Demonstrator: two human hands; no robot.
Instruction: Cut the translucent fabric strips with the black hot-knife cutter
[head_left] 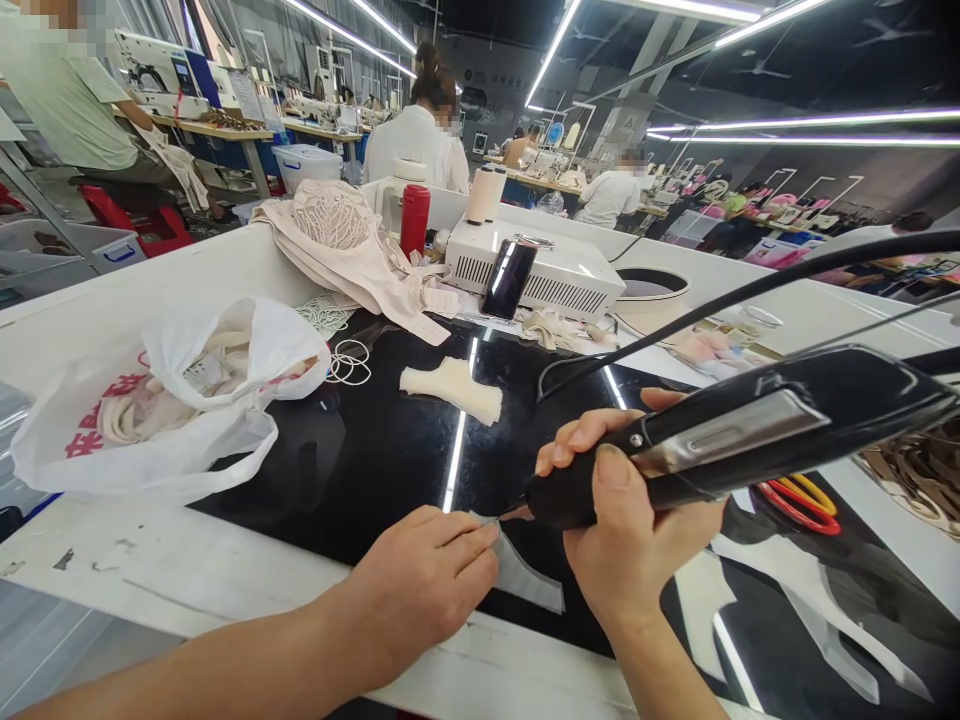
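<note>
My right hand (pixel 630 510) is wrapped round a thick black corded hand tool (pixel 757 420) with a metal lever along its side. Its narrow tip points down-left, close to the fingers of my left hand (pixel 435 570). Those fingers are closed on the upper end of a small grey sheer fabric piece (pixel 529 575), which lies on the black glossy board (pixel 360 450). Whether the tip touches the fabric, I cannot tell. Beyond my hands lies a cream fabric pad (pixel 454 388). Sheer white cut pieces (pixel 810 590) spread out at the right, below my right forearm's side.
A white plastic bag (pixel 172 400) of fabric parts sits left. Beige bras (pixel 337 240), a red bottle (pixel 414 220), a phone (pixel 510 278) and a white vented box (pixel 540 265) stand behind. Red-handled scissors (pixel 802 505) lie right. A black cable (pixel 750 290) arches overhead. Co-workers sit beyond.
</note>
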